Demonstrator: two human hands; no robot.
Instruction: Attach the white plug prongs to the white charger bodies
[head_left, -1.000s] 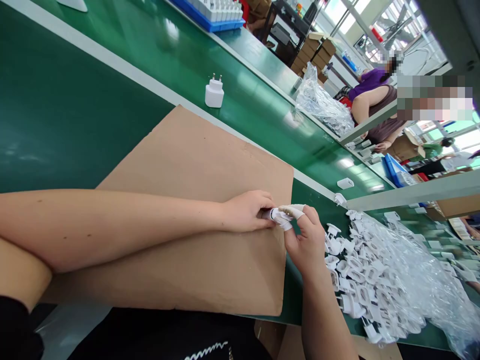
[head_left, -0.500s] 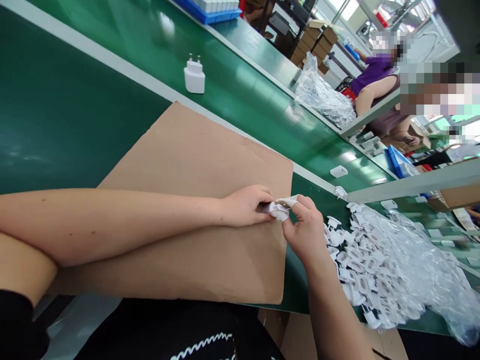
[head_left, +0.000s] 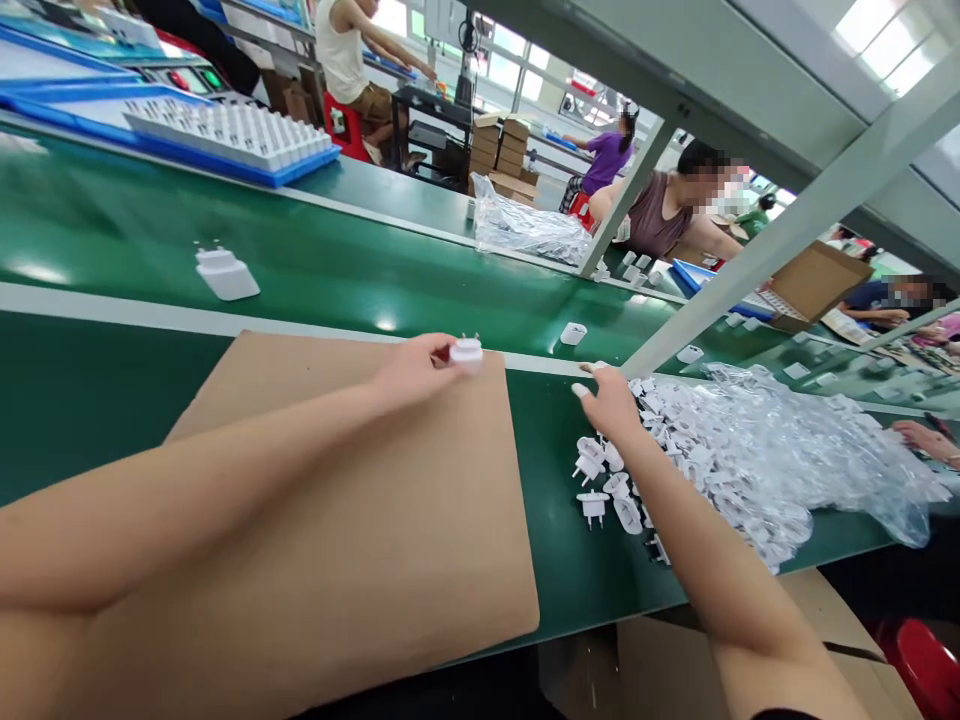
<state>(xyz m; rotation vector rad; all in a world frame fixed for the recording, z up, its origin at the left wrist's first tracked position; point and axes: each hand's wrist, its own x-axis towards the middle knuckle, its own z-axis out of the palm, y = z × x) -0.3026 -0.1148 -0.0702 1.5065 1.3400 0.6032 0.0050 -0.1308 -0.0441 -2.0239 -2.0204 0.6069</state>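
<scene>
Above cardboard (head_left: 337,520), left hand (head_left: 416,368) pinching plug piece (head_left: 466,351), plastic bag (head_left: 810,450) holding more

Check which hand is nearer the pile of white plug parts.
Right. The right hand is at the left edge of the pile, by its loose parts. The left hand is further left over the cardboard, pinching one plug part.

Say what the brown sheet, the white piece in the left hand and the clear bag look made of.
The brown sheet looks like cardboard: matte, creased. The white piece in the left hand seems moulded plastic, smooth and faintly glossy. The clear bag is likely thin plastic film, crinkled and shiny.
</scene>
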